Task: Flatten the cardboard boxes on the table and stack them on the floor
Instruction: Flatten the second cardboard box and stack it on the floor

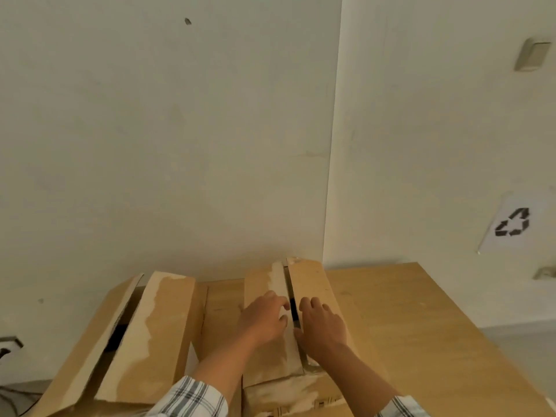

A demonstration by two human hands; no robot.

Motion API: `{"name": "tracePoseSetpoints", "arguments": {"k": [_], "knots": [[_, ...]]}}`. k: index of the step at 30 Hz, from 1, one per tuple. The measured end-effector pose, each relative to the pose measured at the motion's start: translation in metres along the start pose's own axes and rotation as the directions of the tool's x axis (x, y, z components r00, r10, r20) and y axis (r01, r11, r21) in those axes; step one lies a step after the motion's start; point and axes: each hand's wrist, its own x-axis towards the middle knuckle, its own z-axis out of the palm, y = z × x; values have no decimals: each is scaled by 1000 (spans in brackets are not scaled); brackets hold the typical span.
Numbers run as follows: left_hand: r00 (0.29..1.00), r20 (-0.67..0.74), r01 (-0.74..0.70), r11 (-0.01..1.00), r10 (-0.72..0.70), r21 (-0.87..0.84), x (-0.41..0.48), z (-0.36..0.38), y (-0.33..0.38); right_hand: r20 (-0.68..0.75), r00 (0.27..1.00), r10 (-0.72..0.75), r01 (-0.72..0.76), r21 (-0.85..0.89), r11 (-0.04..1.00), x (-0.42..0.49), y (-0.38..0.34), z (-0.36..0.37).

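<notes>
Two brown cardboard boxes stand on a wooden table (421,320). The right box (313,284) has two top flaps nearly closed, with a dark slit between them. My left hand (264,317) lies on its left flap, fingertips at the slit. My right hand (323,325) lies on its right flap, fingers curled at the slit's edge. The left box (156,332) has its flaps slightly ajar with torn tape marks, and neither hand touches it.
White walls meet in a corner right behind the table. A sheet with a recycling symbol (513,224) hangs on the right wall. A wall socket (9,346) and dark cables sit low at the left. Grey floor (523,344) shows right of the table.
</notes>
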Motion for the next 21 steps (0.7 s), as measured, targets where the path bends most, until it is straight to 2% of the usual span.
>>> {"name": "tracePoseSetpoints", "arguments": {"k": [5,11,13,17,19,21], "knots": [[994,5,-113,988,113,101,3,7,13,-90,996,25,-30,-52,998,-3,4,-19],[1000,-28,3,952,6,305,-3,2,28,-172,980,98,-149,-322,935,-5,37,-55],[997,-72,56,941,-33,334,-4,-5,29,-138,982,127,-174,-420,891,-10,54,-50],[981,-140,183,862,-132,473,-13,-27,26,4,990,138,-109,-595,796,-22,84,-26],[969,-149,246,819,-197,518,-20,-35,17,49,988,148,-94,-568,817,-27,90,-14],[956,-160,294,817,-247,496,-25,-38,4,69,985,160,-113,-449,886,-29,94,-2]]}}
